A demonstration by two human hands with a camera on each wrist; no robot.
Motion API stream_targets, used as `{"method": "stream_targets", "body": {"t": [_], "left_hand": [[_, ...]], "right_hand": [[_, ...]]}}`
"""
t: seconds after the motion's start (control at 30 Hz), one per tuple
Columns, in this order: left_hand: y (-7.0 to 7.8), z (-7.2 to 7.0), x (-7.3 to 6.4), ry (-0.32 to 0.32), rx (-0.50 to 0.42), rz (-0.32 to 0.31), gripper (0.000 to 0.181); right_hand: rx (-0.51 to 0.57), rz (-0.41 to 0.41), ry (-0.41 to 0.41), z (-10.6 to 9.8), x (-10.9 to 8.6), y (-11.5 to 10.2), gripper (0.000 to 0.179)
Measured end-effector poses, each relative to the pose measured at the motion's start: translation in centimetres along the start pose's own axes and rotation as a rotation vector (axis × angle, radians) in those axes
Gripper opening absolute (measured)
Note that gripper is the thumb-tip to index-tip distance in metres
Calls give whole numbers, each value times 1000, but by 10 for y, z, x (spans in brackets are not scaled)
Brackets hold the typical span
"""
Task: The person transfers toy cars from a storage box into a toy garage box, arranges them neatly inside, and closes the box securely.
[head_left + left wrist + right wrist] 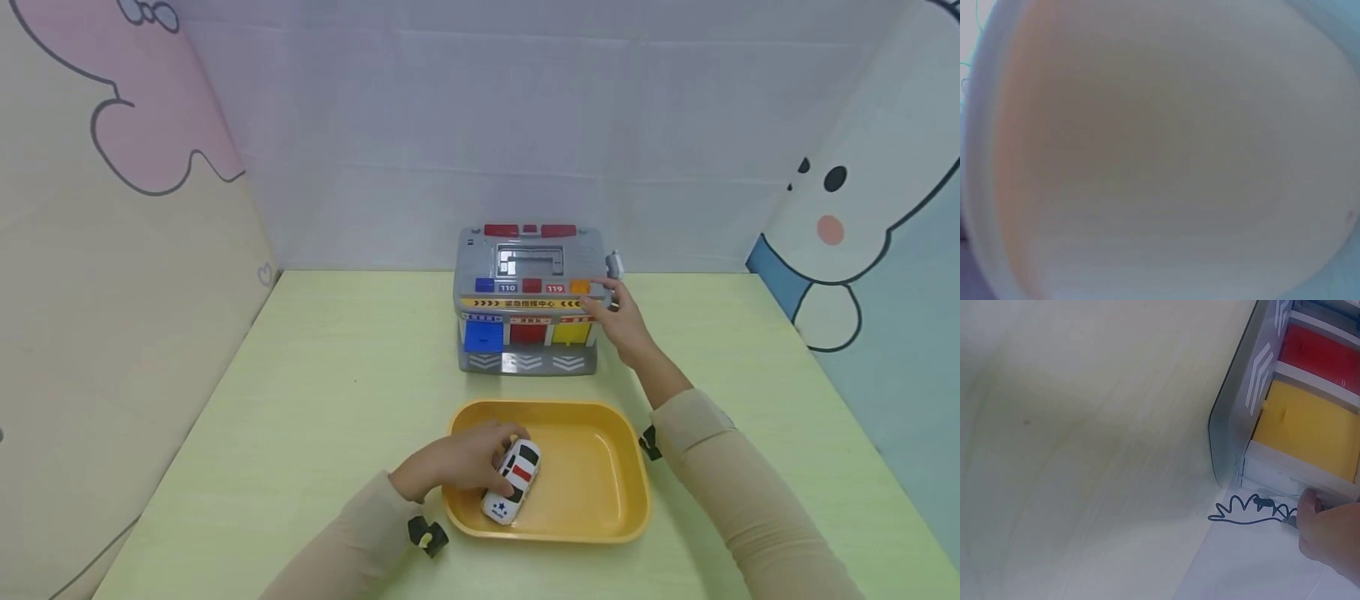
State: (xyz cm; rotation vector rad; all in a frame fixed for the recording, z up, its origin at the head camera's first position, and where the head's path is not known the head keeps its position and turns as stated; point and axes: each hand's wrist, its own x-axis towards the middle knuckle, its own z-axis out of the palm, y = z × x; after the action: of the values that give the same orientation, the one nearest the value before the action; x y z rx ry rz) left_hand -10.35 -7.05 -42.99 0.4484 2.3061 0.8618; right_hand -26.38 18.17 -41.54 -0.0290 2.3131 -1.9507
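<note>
In the head view my left hand (468, 457) grips a white toy police car (521, 473) by its sides, thumb on the near side and fingers beyond. The car lies tilted at the left of a yellow tray (551, 535). My right hand (626, 327) holds the upper right corner of a grey toy garage (528, 363), thumb at the front. The garage has blue, red and yellow doors (572, 333). In the right wrist view my right thumb (1308, 503) touches the garage's side beside the yellow door (1310, 428). Only a pale blur fills the left wrist view.
The garage stands near the back of the pale green table (337, 358), with the tray in front of it. A small grey part (615, 264) sticks out at the garage's right side. A printed cloth (420, 125) hangs behind the table.
</note>
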Motion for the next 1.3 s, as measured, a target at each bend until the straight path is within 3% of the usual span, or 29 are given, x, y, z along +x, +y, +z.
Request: {"method": "stream_targets", "body": {"t": [0.27,0.47,0.73,1.3], "left_hand": [[-6,-17,-3,21,-147,59,64],[-14,-31,-9,38,-299,52,64],[-24,-43,-11,47,-394,93,62],[-36,-51,-9,76,-500,120,63]], "right_hand": [[-8,5,8,0,2,2,59],[-5,7,2,0,2,2,59],[-4,3,2,-1,2,2,57],[-16,8,-6,-1,1,3,61]]}}
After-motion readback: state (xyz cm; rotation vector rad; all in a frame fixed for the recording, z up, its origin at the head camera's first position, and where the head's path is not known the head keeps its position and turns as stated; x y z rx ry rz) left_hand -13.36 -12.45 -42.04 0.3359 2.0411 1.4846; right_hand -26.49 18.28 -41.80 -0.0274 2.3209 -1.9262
